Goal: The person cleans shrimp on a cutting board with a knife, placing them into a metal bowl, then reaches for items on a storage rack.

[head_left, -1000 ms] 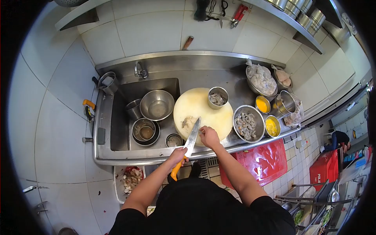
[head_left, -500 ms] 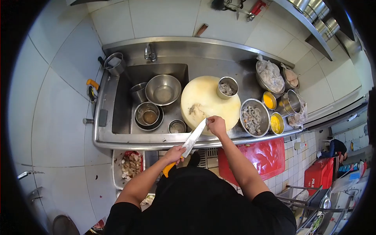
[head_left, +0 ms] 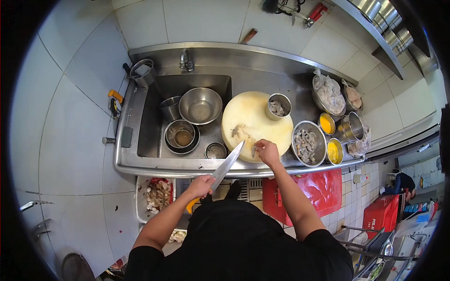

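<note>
my left hand (head_left: 201,186) is clamped on the knife (head_left: 228,165), blade angled up toward the frame's center; my right hand (head_left: 268,152) pinches a shrimp (head_left: 253,150) at the lower edge of the round board (head_left: 243,112); the bowl of shrimp (head_left: 308,144) sits right of center, just beside the board

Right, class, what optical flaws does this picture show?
Head view: fisheye distortion bows the wall tiles and steel counter; head view: black corners; head view: white glare streaks the red panel below; head view: the co-worker is too small for detail.
</note>
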{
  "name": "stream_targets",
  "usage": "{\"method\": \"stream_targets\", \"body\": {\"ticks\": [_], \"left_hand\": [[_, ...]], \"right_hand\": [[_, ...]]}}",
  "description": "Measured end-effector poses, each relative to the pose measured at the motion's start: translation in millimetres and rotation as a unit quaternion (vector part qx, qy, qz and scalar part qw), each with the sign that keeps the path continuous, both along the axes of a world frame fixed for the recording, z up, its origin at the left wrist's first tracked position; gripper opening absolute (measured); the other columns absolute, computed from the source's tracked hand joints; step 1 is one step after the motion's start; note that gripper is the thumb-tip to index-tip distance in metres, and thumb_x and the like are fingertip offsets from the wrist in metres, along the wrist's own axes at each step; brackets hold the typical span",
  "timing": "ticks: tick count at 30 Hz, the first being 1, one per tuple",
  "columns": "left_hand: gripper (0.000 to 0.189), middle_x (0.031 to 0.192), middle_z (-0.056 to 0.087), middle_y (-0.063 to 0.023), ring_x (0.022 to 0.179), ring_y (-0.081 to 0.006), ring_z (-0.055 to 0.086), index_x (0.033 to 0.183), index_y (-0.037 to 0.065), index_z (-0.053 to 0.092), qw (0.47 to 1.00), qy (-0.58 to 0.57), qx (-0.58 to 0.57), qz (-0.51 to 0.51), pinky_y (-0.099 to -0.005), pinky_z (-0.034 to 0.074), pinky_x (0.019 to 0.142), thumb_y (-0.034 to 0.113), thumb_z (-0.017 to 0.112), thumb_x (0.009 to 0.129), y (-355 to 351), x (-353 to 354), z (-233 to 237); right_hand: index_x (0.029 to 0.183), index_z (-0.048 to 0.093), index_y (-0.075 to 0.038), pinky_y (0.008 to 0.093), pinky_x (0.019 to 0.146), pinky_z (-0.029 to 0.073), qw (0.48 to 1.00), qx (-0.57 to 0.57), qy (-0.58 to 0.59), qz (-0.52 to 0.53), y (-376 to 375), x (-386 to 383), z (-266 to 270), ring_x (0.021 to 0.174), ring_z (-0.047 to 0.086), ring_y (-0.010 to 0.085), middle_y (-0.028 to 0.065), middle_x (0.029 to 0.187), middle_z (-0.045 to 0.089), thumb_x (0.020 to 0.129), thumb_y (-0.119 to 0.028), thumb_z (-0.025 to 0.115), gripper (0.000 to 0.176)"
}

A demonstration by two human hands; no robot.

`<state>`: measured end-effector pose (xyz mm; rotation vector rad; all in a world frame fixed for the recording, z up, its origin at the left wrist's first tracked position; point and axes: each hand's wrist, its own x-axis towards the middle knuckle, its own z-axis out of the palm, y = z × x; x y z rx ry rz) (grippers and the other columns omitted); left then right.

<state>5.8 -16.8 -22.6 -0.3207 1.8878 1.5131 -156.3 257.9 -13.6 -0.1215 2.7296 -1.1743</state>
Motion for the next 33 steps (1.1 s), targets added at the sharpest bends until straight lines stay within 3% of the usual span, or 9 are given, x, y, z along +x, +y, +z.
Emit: {"method": "stream_targets", "body": {"ticks": [2,8,12,14,17,19,24,27,33], "left_hand": [[0.030,0.060,0.057,-0.0071,0.038,-0.0117,0.048,0.098,0.004,0.056,1.000,0.006,-0.020,0.013,-0.0273,0.039,0.034,0.032,0.044,0.095,11.7,-13.0,10.7],[0.030,0.061,0.058,-0.0078,0.040,-0.0137,0.049,0.094,0.003,0.055,0.997,0.017,-0.063,-0.042,-0.0301,0.040,0.035,0.030,0.043,0.095,33.7,-36.1,31.1],[0.030,0.061,0.058,-0.0083,0.040,-0.0154,0.050,0.091,0.002,0.055,0.994,0.044,-0.093,-0.030,-0.0311,0.041,0.036,0.030,0.043,0.095,27.6,-40.4,29.4],[0.031,0.061,0.059,-0.0092,0.043,-0.0174,0.054,0.088,0.002,0.055,0.989,0.048,-0.139,-0.026,-0.0325,0.044,0.041,0.031,0.044,0.094,21.8,-43.2,36.3],[0.032,0.062,0.061,-0.0100,0.048,-0.0185,0.058,0.086,0.001,0.056,0.950,0.232,-0.197,-0.070,-0.0332,0.046,0.046,0.030,0.045,0.094,16.5,-38.7,0.3],[0.030,0.063,0.062,-0.0106,0.049,-0.0185,0.059,0.085,0.001,0.054,0.943,0.278,-0.179,-0.030,-0.0333,0.046,0.046,0.029,0.047,0.094,22.0,-32.9,2.1],[0.029,0.062,0.059,-0.0098,0.042,-0.0170,0.053,0.088,0.001,0.053,0.994,0.037,-0.099,-0.001,-0.0323,0.043,0.039,0.028,0.045,0.094,24.9,-34.1,24.2],[0.029,0.063,0.058,-0.0095,0.041,-0.0155,0.051,0.091,0.001,0.053,0.994,0.042,-0.098,-0.016,-0.0311,0.042,0.038,0.028,0.043,0.095,24.9,-33.0,29.9],[0.031,0.066,0.060,-0.0125,0.040,-0.0146,0.049,0.096,0.000,0.052,1.000,-0.028,-0.009,-0.007,-0.0311,0.042,0.036,0.028,0.039,0.094,31.6,-32.3,37.2]], "right_hand": [[0.085,0.065,-0.007,0.0377,0.074,0.048,0.989,0.106,0.069,0.072,2.7,1.9,13.1,0.082,0.060,0.0301,0.0129,0.085,0.061,0.069,-0.007,0.071,0.017],[0.080,0.062,-0.005,0.0359,0.067,0.048,0.982,0.060,0.121,0.133,5.8,0.1,10.4,0.072,0.059,0.0268,0.0119,0.081,0.059,0.070,-0.006,0.069,0.013],[0.081,0.059,-0.005,0.0381,0.073,0.048,0.984,0.024,0.038,0.174,6.2,-5.5,14.8,0.083,0.059,0.0304,0.0131,0.083,0.059,0.070,-0.008,0.067,0.014],[0.082,0.056,-0.004,0.0372,0.071,0.048,0.969,0.081,0.037,0.229,7.5,-8.4,20.9,0.081,0.059,0.0293,0.0128,0.082,0.058,0.070,-0.008,0.064,0.015],[0.083,0.055,-0.003,0.0377,0.071,0.047,0.983,0.032,0.112,0.140,4.4,-11.2,35.6,0.078,0.058,0.0297,0.0129,0.082,0.059,0.070,-0.009,0.064,0.017],[0.082,0.055,-0.004,0.0387,0.071,0.047,0.984,0.002,0.153,0.093,-0.8,-9.3,36.3,0.076,0.057,0.0296,0.0125,0.082,0.058,0.070,-0.011,0.065,0.017],[0.090,0.068,-0.004,0.0359,0.076,0.050,0.994,0.054,0.041,0.083,-11.5,-0.5,11.3,0.082,0.063,0.0298,0.0157,0.086,0.066,0.072,-0.017,0.068,0.022],[0.088,0.071,-0.004,0.0335,0.069,0.051,0.999,0.039,0.028,0.021,-13.4,-1.3,3.2,0.071,0.065,0.0261,0.0149,0.080,0.068,0.075,-0.022,0.068,0.022],[0.087,0.071,-0.005,0.0336,0.069,0.051,0.998,0.058,0.019,0.006,-15.6,1.0,5.9,0.072,0.066,0.0264,0.0156,0.078,0.067,0.075,-0.025,0.067,0.024]]}}
